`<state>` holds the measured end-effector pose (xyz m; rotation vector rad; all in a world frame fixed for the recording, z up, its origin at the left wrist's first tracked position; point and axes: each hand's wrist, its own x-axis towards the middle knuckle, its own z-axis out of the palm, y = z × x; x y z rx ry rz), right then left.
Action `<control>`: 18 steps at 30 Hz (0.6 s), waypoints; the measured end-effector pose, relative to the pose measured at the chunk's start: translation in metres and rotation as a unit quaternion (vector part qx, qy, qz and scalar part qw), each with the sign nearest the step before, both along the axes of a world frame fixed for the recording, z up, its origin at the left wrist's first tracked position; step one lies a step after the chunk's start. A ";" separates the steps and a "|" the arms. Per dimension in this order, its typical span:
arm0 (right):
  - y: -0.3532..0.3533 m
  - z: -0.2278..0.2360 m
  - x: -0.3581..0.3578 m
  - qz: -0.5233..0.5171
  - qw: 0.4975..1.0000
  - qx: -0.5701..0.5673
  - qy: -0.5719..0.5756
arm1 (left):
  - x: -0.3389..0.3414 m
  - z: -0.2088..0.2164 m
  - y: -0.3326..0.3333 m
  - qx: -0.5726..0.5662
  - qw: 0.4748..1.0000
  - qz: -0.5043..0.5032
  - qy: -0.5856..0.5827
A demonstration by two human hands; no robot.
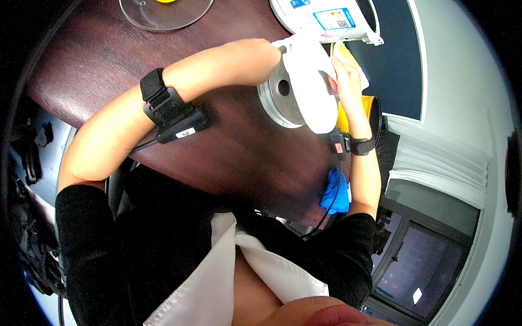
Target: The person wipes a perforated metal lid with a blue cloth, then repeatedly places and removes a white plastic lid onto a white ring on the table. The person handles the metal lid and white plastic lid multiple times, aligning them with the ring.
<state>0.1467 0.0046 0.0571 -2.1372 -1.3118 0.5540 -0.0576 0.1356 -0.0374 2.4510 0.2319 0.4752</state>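
Note:
A white round appliance part [312,81] with a metal disc [291,100] and a dark central hole is tilted on its side above the table. My left hand [266,53] grips its upper left edge; the fingertips are hidden behind it. On the other side, my right hand [346,79] has its fingers curled against the white rim. A yellow and white flat piece [342,51] shows just behind the right fingers; whether they touch it I cannot tell. Both wrists wear black straps with small boxes.
The table [217,141] has a dark red-brown leathery surface. A glass lid [163,22] lies at the far left. A white labelled appliance [348,24] stands at the far right. Close to my right wrist are a yellow container [372,108] and a crumpled blue cloth [334,193]. Cables hang from both wrists.

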 end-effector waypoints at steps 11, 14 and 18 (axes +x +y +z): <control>-0.009 -0.032 0.016 0.027 0.997 -0.021 -0.072 | 0.013 0.026 0.015 -0.342 0.926 0.142 0.079; -0.007 -0.024 0.019 0.072 0.984 -0.083 -0.141 | 0.016 0.030 0.014 -0.361 0.916 0.157 0.078; -0.009 -0.020 0.004 0.092 0.986 -0.061 -0.126 | 0.018 0.027 0.015 -0.370 0.914 0.138 0.088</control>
